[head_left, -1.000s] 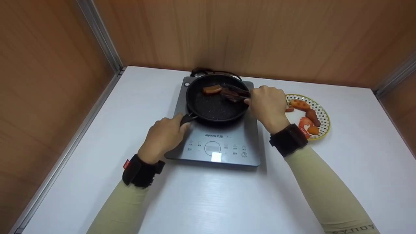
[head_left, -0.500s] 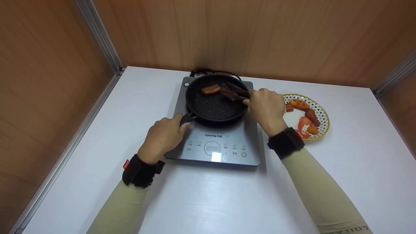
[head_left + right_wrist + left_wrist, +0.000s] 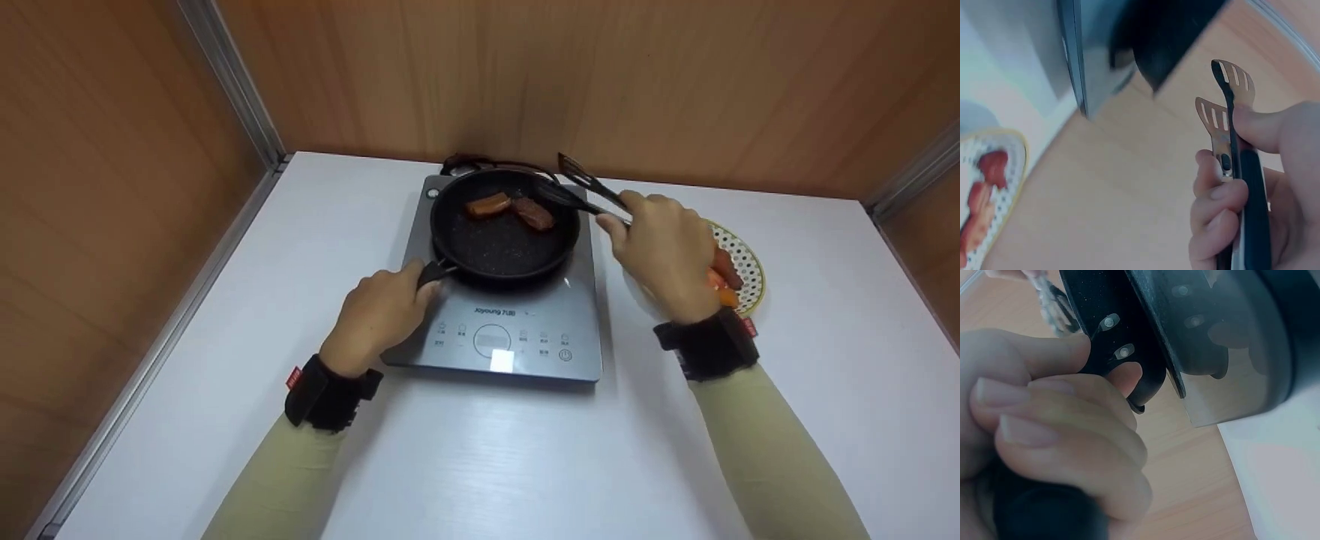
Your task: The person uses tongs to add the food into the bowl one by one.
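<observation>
In the head view my left hand (image 3: pixel 380 316) grips the handle (image 3: pixel 433 273) of a black frying pan (image 3: pixel 491 259). The pan sits on a grey induction cooktop (image 3: pixel 525 337). Inside it lie a reddish-brown block of meat (image 3: pixel 489 205) and a darker steak-like piece (image 3: pixel 532 214), side by side. My right hand (image 3: pixel 667 251) holds black slotted tongs (image 3: pixel 1235 126), their ends spread apart over the pan's right rim with nothing between them. The left wrist view shows my curled fingers (image 3: pixel 1067 433) beside the riveted pan wall (image 3: pixel 1098 309).
A dotted oval plate (image 3: pixel 750 274) with several food pieces stands right of the cooktop, partly hidden by my right hand. A black cord (image 3: pixel 525 164) lies behind the pan. Wooden panels (image 3: pixel 675 90) border the white table (image 3: pixel 480 450) at the back and sides.
The tongs have let go of the dark steak-like piece, which now lies in the pan. My right hand has moved right with the tongs and raised them. My left hand has stayed put.
</observation>
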A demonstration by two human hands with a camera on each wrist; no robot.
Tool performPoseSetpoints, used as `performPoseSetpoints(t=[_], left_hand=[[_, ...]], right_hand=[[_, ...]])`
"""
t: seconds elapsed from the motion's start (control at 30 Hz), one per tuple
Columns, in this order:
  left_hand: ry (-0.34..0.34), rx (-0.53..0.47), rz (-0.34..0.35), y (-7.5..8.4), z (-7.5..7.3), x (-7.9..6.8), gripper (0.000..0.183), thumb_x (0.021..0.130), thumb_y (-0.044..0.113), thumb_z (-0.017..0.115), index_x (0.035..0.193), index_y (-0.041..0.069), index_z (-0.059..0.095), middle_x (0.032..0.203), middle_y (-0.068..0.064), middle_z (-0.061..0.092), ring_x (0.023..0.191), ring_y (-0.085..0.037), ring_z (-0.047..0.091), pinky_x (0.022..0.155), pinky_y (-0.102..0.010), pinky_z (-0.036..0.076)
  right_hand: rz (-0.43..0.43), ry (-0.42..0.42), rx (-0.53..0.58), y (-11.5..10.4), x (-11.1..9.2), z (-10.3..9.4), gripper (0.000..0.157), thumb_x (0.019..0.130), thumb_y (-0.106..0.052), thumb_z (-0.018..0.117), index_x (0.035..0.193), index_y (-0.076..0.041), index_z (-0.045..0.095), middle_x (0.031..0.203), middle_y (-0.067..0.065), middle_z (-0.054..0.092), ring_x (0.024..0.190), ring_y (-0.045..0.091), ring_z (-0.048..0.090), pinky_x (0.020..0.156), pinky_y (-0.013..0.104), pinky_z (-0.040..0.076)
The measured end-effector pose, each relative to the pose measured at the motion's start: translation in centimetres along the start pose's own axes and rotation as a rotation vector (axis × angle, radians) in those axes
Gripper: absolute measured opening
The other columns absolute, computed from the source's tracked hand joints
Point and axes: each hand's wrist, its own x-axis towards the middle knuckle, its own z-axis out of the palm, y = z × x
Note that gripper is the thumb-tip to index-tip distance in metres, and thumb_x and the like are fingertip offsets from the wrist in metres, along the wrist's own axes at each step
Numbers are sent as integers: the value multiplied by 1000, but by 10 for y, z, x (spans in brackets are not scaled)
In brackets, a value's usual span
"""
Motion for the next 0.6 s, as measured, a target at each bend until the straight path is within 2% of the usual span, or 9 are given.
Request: performPoseSetpoints(t=[0.1,0.2,0.27,0.4,0.5,0.6], left_hand=[[1,-4,6,1,0,0,28,112,34,55,111,6,59,82,-16,65,69,-29,59,58,-41,43],[3,-4,10,0,-1,0,28,112,33,56,111,5,59,81,-16,64,68,-29,58,57,-41,43],[5,-2,7,-1,-1,-1,28,112,33,56,111,5,59,81,-16,64,68,-29,58,57,-40,42],[7,1,2,-4,-2,-3,28,112,33,56,110,6,59,80,-15,63,68,-29,57,56,-40,41],[10,7,4,-7,-3,-4,28,112,33,56,109,5,59,79,-15,63,68,-28,57,56,-39,41],[15,16,-2,-10,-3,-5,29,111,34,57,109,5,60,79,-15,63,68,-28,57,57,-39,40]], right_hand=[[56,-8,42,23,-11,-16,37,103,-41,68,117,-8,74,81,17,68,67,43,62,52,56,42],[141,-55,76,51,-25,-26,43,105,-42,66,121,-3,73,79,16,65,65,35,56,49,46,37],[205,-87,91,70,-35,-29,46,105,-45,64,121,-2,73,78,16,65,64,34,53,49,41,33],[319,-152,99,99,-53,-24,51,106,-49,61,121,-2,71,78,16,63,66,34,53,51,41,31],[371,-203,101,109,-62,-16,58,106,-52,59,129,0,70,86,21,66,70,37,55,53,42,34],[388,-261,102,113,-65,-10,72,105,-59,56,141,3,63,108,32,70,76,43,60,55,44,38]])
